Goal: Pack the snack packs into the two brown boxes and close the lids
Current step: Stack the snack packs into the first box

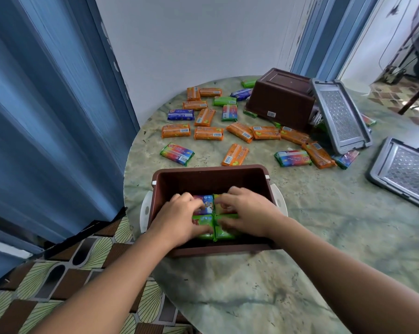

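1. Snack packs, head view: four lie flat in the near brown box (210, 179), two green packs (204, 224) at the near side, a multicoloured pack (206, 203) and a yellowish one behind them.
2. Left hand (179, 218): inside the box on its left half, fingers bent down onto the multicoloured pack and the green one below it. Pressing or gripping cannot be told.
3. Right hand (247, 213): inside the box on its right half, fingers curled over the right-hand packs, thumb on the near green one. Grip likewise cannot be told.
4. Near brown box: upright, open, at the near edge of the round worktop (324, 225), white side latches (145, 210) folded outward.
5. Loose packs (208, 133): scattered on the worktop beyond the box, well apart from both hands; mostly orange, some green, blue and rainbow-striped.
6. Second brown box (280, 97): far right, upside down, resting on several packs.
7. Grey lid (341, 116): leaning against the second box, tilted.
8. Second grey lid (406, 172): flat at the right edge of the worktop.
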The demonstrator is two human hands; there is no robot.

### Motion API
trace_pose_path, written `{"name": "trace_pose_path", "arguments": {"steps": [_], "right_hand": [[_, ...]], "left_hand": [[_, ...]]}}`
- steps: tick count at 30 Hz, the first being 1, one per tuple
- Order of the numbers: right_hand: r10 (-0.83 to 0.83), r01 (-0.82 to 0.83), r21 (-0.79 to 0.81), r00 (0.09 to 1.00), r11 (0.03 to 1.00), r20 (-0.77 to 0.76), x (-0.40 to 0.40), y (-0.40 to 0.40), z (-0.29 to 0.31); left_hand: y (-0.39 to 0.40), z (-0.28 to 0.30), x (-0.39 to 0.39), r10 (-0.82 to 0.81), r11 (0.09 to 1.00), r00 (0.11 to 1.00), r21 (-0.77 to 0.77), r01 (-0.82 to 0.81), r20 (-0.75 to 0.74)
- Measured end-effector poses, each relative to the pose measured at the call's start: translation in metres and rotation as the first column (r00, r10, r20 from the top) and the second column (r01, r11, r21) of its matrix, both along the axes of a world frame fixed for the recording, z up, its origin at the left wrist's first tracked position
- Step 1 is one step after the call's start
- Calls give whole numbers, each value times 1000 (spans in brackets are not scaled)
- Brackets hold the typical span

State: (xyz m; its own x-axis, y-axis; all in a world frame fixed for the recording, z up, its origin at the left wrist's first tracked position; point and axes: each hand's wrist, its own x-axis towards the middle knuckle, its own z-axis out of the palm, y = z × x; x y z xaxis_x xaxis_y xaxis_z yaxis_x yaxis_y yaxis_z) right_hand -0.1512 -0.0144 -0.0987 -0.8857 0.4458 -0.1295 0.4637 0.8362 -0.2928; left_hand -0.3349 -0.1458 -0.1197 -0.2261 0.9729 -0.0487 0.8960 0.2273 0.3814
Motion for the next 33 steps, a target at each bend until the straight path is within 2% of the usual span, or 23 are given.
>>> {"name": "trace_pose_path", "arguments": {"steps": [3, 6, 9, 11, 13, 24, 33], "right_hand": [[-100, 126, 88, 963, 988, -250, 0, 14, 9], [-149, 212, 200, 946, 957, -288, -3, 33, 16], [-178, 213, 191, 966, 958, -188, -11, 49, 15], [-158, 175, 210, 983, 962, -96, -17, 55, 10], [-164, 173, 223, 985, 959, -55, -22, 57, 5], [-199, 211, 185, 976, 960, -83, -40, 73, 2], [-312, 328, 158, 943, 931, -118, -72, 82, 0]], "left_hand": [[4, 12, -9, 74, 958, 996, 283, -56, -52], [16, 28, -27, 163, 931, 958, 358, -70, -237], [32, 31, -44, 220, 966, 920, 200, -161, -323], [41, 25, -51, 215, 976, 931, 49, -210, -296], [46, 19, -54, 212, 975, 948, -17, -223, -238], [66, 15, -77, 204, 976, 940, -22, -219, -274], [100, 14, -123, 102, 994, 958, -15, -110, -268]]}}
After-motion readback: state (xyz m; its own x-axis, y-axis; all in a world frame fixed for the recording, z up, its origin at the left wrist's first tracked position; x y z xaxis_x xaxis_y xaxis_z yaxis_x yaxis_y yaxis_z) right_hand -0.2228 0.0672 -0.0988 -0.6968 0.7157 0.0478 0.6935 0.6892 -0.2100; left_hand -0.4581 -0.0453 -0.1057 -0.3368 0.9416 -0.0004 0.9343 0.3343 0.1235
